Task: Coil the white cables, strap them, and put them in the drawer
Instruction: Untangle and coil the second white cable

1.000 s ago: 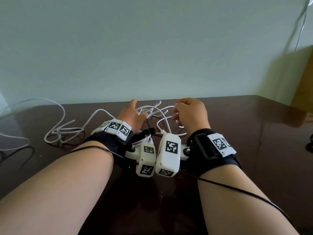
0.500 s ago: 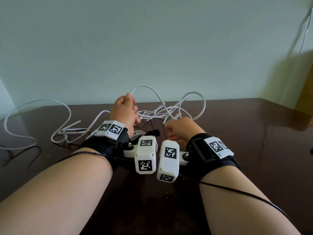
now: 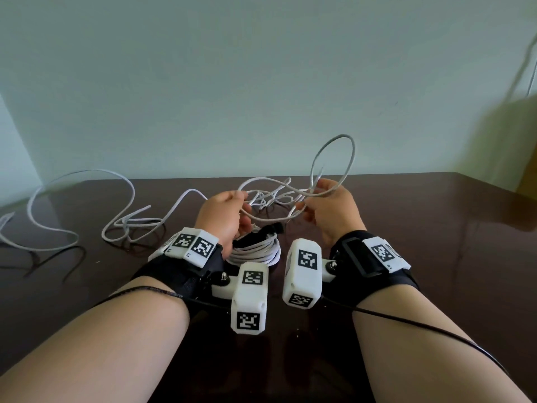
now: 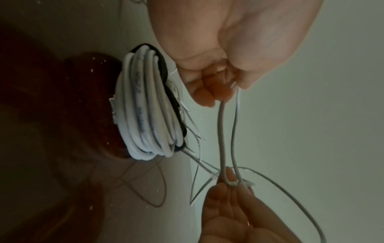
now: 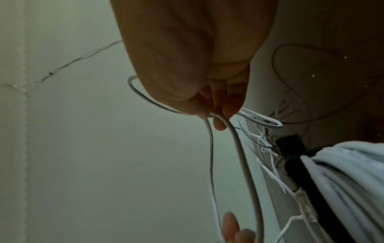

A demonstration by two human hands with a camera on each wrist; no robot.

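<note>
A thin white cable [image 3: 293, 191] runs in two strands between my hands above the dark table [image 3: 436, 257]. My left hand [image 3: 242, 199] pinches one end of the strands [image 4: 227, 131]. My right hand [image 3: 316, 187] pinches the other end [image 5: 239, 156], and a loop [image 3: 334, 155] rises above it. A coiled white bundle [image 3: 255, 251] with a black strap [image 3: 258, 232] lies on the table just below my left hand; the same bundle [image 4: 145, 106] shows in the left wrist view. No drawer is in view.
The cable's loose length [image 3: 87, 205] sprawls in loops across the table's left side, and a tangle [image 3: 270, 197] lies behind my hands. A pale wall [image 3: 261, 82] stands right behind the table. A black wire [image 3: 421, 330] trails from my right wrist.
My right hand has risen from near the table and taken hold of the cable, and a loop now stands above it. My left hand has come down slightly, still holding the cable.
</note>
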